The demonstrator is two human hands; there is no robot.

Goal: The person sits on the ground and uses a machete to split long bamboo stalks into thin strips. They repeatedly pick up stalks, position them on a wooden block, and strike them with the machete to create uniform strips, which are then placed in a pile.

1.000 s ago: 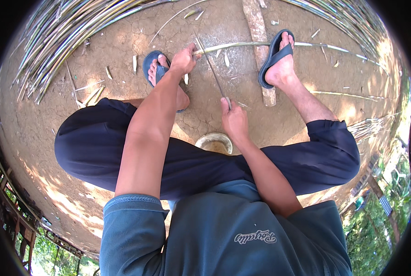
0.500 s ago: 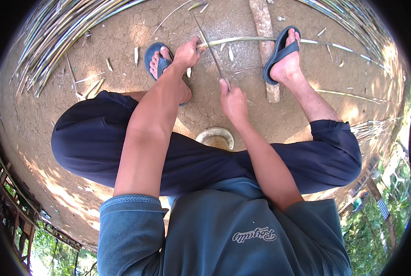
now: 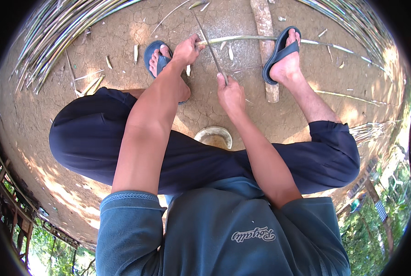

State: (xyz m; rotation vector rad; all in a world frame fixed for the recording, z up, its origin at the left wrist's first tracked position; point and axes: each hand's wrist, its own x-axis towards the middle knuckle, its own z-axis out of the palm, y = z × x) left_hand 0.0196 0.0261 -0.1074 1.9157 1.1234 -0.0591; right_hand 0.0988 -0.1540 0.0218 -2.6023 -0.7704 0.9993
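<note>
My left hand (image 3: 186, 50) is closed around the near end of a long, thin pale-green cane (image 3: 242, 37). The cane runs off to the right, over a short log and past my right foot in its dark sandal (image 3: 274, 57). My right hand (image 3: 231, 95) grips the handle of a long, narrow knife (image 3: 210, 46), its fingers wrapped round it. The blade points up and to the left and crosses the cane just right of my left hand. Most of the handle is hidden in my fist.
The log (image 3: 262, 27) lies on cracked bare earth. Bundles of long canes (image 3: 65, 32) curve at the far left, with more canes (image 3: 352, 27) at the far right. A round pale-rimmed bowl (image 3: 214, 130) sits between my legs. Pale chips (image 3: 136, 54) are scattered about.
My right hand and the knife have shifted slightly left and up. The left hand keeps its hold on the cane, almost unmoved.
</note>
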